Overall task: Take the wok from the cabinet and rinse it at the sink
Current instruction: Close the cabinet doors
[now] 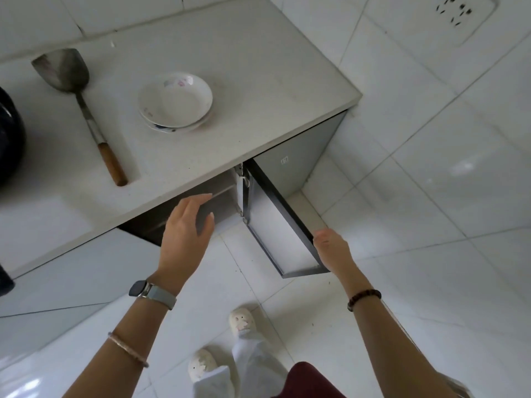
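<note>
The right hand [333, 248] curls its fingers round the outer edge of the open cabinet door [275, 225]. The left hand [184, 234], fingers straight and empty, reaches toward the dark cabinet [221, 196] just ahead. No wok is visible there; it is probably deeper inside, so crouch lower before grasping.

White counter [258, 67]: metal spatula [63, 73] flat at left, two stacked dishes [175, 100] mid, dark round object [10, 139] at left edge.
</note>
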Motion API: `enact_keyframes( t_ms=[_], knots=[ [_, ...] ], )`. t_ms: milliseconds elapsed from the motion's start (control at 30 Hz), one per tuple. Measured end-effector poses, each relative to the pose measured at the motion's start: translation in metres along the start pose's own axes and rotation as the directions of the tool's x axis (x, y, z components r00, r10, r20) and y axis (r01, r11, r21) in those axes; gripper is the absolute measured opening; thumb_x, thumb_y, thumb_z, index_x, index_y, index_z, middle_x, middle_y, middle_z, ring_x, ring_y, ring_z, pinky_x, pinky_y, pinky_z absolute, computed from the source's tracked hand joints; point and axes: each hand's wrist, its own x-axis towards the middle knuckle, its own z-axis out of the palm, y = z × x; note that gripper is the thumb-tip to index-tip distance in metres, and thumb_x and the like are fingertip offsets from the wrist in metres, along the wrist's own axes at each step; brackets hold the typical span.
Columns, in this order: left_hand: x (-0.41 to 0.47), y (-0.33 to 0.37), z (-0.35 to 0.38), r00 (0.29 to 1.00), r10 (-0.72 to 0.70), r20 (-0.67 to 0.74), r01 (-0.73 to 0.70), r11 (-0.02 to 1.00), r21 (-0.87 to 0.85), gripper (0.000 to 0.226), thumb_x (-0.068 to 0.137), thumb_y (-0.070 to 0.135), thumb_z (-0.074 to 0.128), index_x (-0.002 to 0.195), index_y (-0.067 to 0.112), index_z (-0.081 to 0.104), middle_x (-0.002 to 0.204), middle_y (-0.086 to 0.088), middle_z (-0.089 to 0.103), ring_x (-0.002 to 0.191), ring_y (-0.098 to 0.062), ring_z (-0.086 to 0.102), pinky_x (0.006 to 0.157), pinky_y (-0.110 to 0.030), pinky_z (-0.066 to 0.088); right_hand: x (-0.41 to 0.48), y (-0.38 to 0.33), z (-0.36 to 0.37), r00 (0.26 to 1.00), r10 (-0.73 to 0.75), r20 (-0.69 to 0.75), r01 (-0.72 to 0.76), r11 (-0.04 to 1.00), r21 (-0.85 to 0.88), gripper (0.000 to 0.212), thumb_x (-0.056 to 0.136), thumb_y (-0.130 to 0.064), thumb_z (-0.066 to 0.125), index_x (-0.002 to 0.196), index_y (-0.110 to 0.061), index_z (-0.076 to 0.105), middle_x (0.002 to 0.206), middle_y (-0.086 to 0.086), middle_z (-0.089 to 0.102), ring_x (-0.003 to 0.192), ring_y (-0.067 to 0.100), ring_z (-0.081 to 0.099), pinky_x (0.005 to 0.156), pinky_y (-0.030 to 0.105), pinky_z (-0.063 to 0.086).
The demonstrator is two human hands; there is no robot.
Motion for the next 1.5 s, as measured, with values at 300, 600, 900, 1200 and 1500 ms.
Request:
enact_keyframes(
  t_ms=[300,600,900,1200,1500],
  knots=[
    [-0.015,-0.001,0.005,0.998,0.031,0.059,-0.034,0.998,0.053,0.036,0.094,0.019,0.056,0.129,0.012,0.054,0.123,-0.004,0.058,0.113,-0.019,0.054,0.099,-0.042,0.048,0.004,-0.004,0.008,0.999,-0.035,0.027,0.034,0.999,0.028,0.031,0.093,-0.01,0.037,0.064,-0.018,0.041,0.061,-0.003,0.041,0.057,0.015,0.039,0.046,0.019,0.026],
    [-0.043,-0.024,-0.023,1.0,0.008,-0.02,-0.006,0.993,0.116,0.036,0.093,0.017,0.058,0.129,0.011,0.055,0.123,-0.005,0.059,0.114,-0.023,0.055,0.1,-0.038,0.045,-0.018,-0.036,0.051,0.99,-0.003,0.138,-0.016,0.991,0.136,0.03,0.093,-0.015,0.04,0.064,-0.013,0.033,0.059,-0.001,0.033,0.052,0.013,0.03,0.048,0.022,0.027],
    [-0.103,-0.085,-0.07,0.981,-0.161,-0.107,0.179,0.963,0.199,0.036,0.094,0.019,0.057,0.13,0.014,0.055,0.126,-0.004,0.059,0.115,-0.023,0.055,0.103,-0.036,0.04,-0.043,-0.105,0.123,0.932,0.039,0.36,-0.251,0.787,0.564,0.014,0.09,-0.008,0.051,0.087,-0.004,0.063,0.088,0.015,0.068,0.08,0.027,0.066,0.08,0.037,0.058],
    [-0.15,-0.122,-0.105,0.919,-0.3,-0.255,0.358,0.907,0.223,0.036,0.092,0.018,0.059,0.128,0.014,0.056,0.124,-0.001,0.06,0.115,-0.021,0.055,0.103,-0.035,0.042,-0.04,-0.203,0.163,0.75,-0.227,0.621,-0.469,0.48,0.742,0.041,0.1,-0.022,0.048,0.133,0.003,0.047,0.097,0.009,0.064,0.099,0.02,0.063,0.105,0.039,0.045],
    [-0.156,-0.138,-0.108,0.874,-0.353,-0.334,0.437,0.871,0.226,0.037,0.093,0.019,0.058,0.129,0.015,0.055,0.125,0.0,0.059,0.115,-0.02,0.055,0.101,-0.032,0.039,-0.028,-0.248,0.175,0.762,-0.208,0.614,-0.484,0.448,0.752,0.051,0.099,-0.02,0.048,0.142,0.004,0.036,0.138,0.022,0.049,0.122,0.027,0.054,0.104,0.035,0.045]
  ],
)
